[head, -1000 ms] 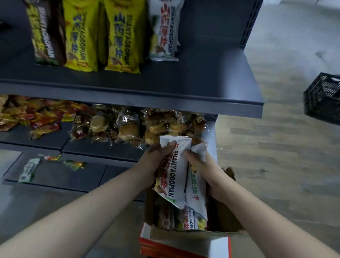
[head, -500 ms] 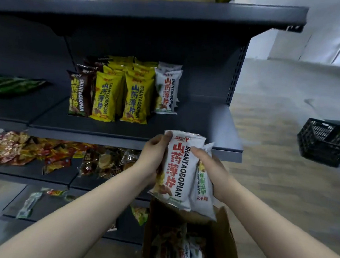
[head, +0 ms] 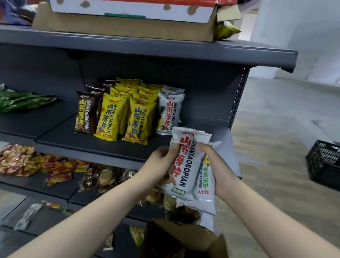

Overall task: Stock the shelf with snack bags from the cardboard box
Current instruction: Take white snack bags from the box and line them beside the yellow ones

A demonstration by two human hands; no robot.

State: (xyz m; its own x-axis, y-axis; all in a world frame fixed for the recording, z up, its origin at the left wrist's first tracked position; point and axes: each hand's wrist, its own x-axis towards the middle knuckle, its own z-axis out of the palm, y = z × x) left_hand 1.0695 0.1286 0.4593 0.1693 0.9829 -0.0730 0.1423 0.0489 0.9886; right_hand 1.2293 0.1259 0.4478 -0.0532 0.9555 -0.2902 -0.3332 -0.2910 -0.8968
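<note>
Just in front of the dark metal shelf (head: 95, 143), at its front lip, you hold two white snack bags between both hands. Your left hand (head: 158, 162) grips the front bag (head: 187, 162) along its left edge, fingers (head: 172, 149) curled onto the glossy film. Your right hand (head: 215, 168) wraps the right edge, thumb over the face, and also clasps the second bag (head: 206, 183) tucked behind, its print upside down. Both bags are puffed, pillow-shaped, crimped at the ends and tilted slightly right. On the shelf board behind stand upright rows, touching side by side: brown bags (head: 84, 114), yellow bags (head: 110, 118), then white bags (head: 169, 112). Below your wrists sits the open cardboard box (head: 187, 249), matte brown flaps up, contents too blurred to tell. Crinkly red and gold packets (head: 22, 160) lie heaped on the lower shelf (head: 40, 188). Far right, a black lattice plastic crate (head: 331, 162) sits on the wood-look floor (head: 274, 156).
</note>
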